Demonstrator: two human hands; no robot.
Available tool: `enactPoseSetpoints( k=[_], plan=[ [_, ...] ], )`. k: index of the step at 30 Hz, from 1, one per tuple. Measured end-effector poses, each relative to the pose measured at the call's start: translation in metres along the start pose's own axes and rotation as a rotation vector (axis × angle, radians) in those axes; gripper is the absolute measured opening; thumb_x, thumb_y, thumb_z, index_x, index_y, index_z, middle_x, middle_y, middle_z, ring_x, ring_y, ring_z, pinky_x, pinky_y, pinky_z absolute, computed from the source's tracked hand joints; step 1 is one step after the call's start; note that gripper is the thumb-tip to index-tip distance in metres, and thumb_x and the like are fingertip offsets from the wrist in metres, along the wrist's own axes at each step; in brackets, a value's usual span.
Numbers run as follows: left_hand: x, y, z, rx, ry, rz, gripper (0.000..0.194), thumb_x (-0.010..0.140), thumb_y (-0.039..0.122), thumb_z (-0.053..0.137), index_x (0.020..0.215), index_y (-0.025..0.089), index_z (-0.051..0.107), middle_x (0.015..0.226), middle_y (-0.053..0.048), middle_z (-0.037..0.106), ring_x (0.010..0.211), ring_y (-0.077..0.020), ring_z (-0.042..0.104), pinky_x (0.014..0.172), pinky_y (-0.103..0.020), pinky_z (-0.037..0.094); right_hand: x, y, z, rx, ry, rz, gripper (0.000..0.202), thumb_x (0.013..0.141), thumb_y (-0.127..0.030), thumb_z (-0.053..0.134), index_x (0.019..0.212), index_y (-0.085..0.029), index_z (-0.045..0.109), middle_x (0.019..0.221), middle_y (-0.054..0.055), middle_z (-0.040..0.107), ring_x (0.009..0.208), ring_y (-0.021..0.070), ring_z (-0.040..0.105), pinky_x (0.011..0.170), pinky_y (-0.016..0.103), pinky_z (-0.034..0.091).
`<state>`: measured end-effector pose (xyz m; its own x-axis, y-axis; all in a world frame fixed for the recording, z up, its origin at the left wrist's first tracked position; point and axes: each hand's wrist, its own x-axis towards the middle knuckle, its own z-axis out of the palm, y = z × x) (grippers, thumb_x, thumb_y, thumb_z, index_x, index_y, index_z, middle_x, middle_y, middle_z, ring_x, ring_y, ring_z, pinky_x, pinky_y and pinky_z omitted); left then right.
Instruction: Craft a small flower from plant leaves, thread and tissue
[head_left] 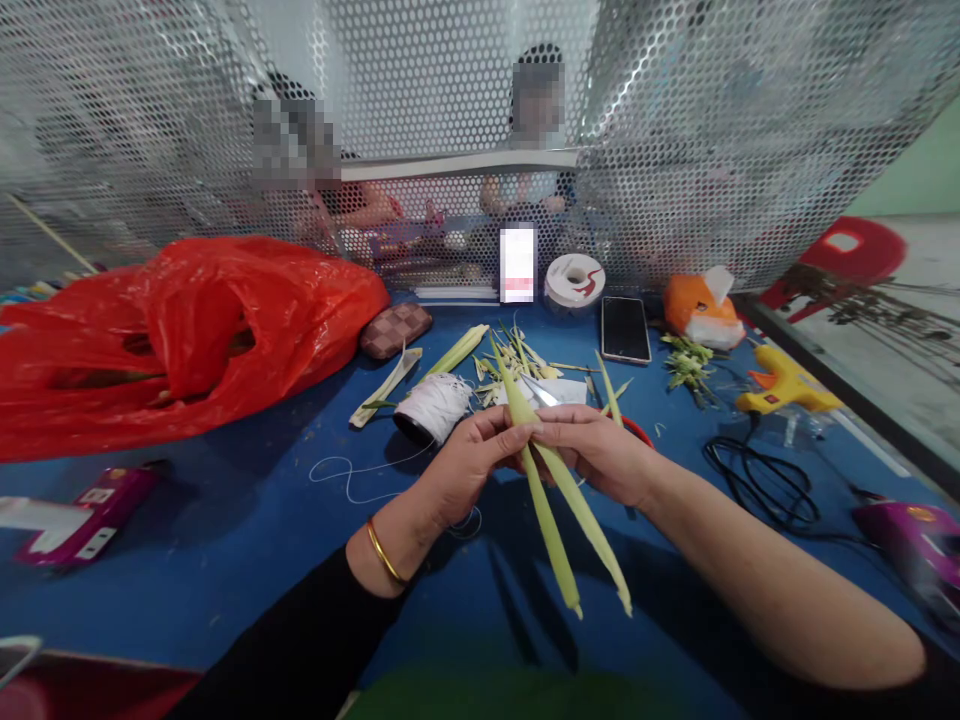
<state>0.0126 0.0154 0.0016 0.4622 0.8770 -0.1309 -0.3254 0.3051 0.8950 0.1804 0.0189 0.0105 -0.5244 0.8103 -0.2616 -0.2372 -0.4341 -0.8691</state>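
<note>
Two long, pale green pointed leaf pieces (559,510) cross in front of me, their narrow ends fanning down towards me and a tip rising above the fingers. My left hand (480,452) pinches them from one side between thumb and fingers. From the other side my right hand (592,445) grips the same pieces, its fingertips close to the left thumb. Just behind the hands show a scissor blade (541,394) and a red handle (634,430), partly hidden by my right hand. A spool of white thread (435,405) lies beside my left hand, a loose strand trailing over the table.
Cut plant scraps (525,355) lie beyond the hands. Leftward are a red plastic bag (195,340) and a checked pouch (396,330). A phone (625,330), ribbon roll (574,282) and yellow glue gun (787,382) with a black cord stand rightward. People sit behind a perforated screen.
</note>
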Motion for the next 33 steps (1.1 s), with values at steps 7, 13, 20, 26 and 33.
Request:
enactPoseSetpoints(
  k=[7,13,20,26,33],
  plan=[
    [-0.003,0.005,0.0,-0.068,-0.055,-0.055,0.028,0.069,0.037,0.081,0.067,0.016,0.063,0.062,0.0,0.061,0.058,-0.0112,0.058,0.064,-0.026,0.047,-0.001,-0.008,-0.009,0.016,-0.051,-0.057,0.033,0.079,-0.038,0.071,0.056,-0.016,0.061,0.048,-0.002,0.055,0.046,0.0106,0.053,0.052,0.025,0.046],
    [-0.002,0.001,-0.002,0.144,-0.098,-0.014,0.02,0.07,0.032,0.08,0.075,0.014,0.071,0.071,-0.002,0.067,0.066,-0.0118,0.059,0.069,-0.025,0.046,0.0,-0.004,-0.004,-0.12,0.046,-0.066,0.035,0.074,-0.05,0.076,0.074,-0.016,0.068,0.062,0.001,0.067,0.053,0.0127,0.063,0.053,0.025,0.049],
    [0.0,-0.004,-0.002,0.092,0.036,-0.039,0.036,0.071,0.047,0.078,0.065,0.014,0.063,0.063,0.0,0.061,0.058,-0.0096,0.055,0.061,-0.023,0.045,0.001,0.0,0.0,-0.146,0.119,0.008,0.039,0.062,-0.049,0.084,0.074,-0.015,0.07,0.061,0.001,0.068,0.055,0.0122,0.062,0.054,0.023,0.047],
    [-0.002,0.002,0.001,-0.052,0.004,-0.081,0.028,0.071,0.035,0.078,0.064,0.015,0.059,0.06,0.0,0.062,0.055,-0.0102,0.056,0.06,-0.023,0.045,-0.001,-0.006,-0.003,-0.014,0.025,-0.02,0.03,0.069,-0.043,0.08,0.07,-0.014,0.069,0.056,0.0,0.063,0.048,0.0111,0.057,0.049,0.023,0.045],
    [-0.002,0.003,-0.003,-0.107,-0.053,-0.036,0.023,0.076,0.025,0.068,0.059,0.017,0.055,0.054,0.001,0.057,0.056,-0.0117,0.055,0.063,-0.026,0.044,-0.008,-0.027,-0.012,0.102,-0.001,-0.052,0.034,0.076,-0.033,0.071,0.051,-0.018,0.053,0.049,-0.004,0.045,0.044,0.0088,0.043,0.048,0.024,0.04]
  ],
)
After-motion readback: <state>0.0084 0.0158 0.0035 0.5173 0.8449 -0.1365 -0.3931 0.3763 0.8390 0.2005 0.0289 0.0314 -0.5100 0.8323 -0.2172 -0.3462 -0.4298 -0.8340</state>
